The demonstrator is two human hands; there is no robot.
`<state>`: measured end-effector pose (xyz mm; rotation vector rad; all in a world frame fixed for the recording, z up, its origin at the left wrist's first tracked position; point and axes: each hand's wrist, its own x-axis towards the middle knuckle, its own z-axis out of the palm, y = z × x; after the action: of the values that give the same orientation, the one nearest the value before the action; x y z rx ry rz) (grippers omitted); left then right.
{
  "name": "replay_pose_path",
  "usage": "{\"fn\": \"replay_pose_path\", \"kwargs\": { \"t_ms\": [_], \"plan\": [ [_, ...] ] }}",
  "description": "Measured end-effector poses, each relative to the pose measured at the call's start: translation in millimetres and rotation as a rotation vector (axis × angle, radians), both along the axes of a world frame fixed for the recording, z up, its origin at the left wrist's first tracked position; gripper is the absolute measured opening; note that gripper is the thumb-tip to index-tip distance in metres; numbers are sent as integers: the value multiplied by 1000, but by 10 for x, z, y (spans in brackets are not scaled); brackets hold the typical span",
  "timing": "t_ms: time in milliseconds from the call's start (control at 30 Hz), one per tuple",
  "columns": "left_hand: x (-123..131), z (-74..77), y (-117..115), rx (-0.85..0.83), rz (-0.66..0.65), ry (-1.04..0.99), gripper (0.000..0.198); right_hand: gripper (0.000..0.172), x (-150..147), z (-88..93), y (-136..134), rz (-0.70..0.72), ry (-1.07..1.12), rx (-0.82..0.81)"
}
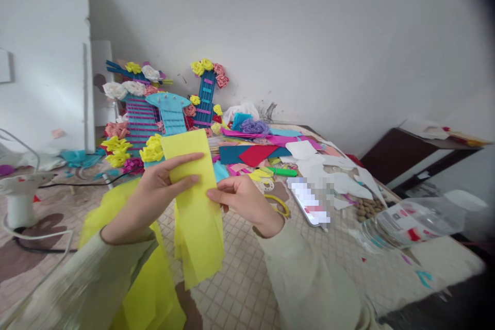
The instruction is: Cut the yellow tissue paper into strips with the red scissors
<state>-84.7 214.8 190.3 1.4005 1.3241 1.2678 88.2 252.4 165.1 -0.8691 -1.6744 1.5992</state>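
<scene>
A folded strip of yellow crepe paper (199, 237) hangs upright between my hands, its lower layers fanned slightly apart. My left hand (164, 183) pinches it from the left, with thumb and forefinger lying across the front. At the right edge, my right hand (242, 198) holds the same strip between thumb and fingers. More yellow paper sheets (154, 289) spread beneath my left forearm. Just beyond my right wrist lie scissors with a yellow handle (285, 206), partly hidden by that hand.
Paper-flower decorations (139, 113) lean on the back wall. A phone (307, 201) lies right of my hands, near white paper scraps (328, 170). A clear plastic jar (410, 224) rests on its side at right. A white device with cables (21, 201) stands at left.
</scene>
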Motion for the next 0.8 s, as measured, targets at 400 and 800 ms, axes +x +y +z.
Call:
{"fn": "replay_pose_path", "kwargs": {
  "t_ms": [400, 800],
  "plan": [
    [-31, 10, 49, 50, 85, 160, 53, 29, 37, -15, -16, 79, -12, -83],
    [-141, -79, 135, 68, 63, 157, 56, 21, 137, -168, -64, 144, -42, -179]
  ]
}}
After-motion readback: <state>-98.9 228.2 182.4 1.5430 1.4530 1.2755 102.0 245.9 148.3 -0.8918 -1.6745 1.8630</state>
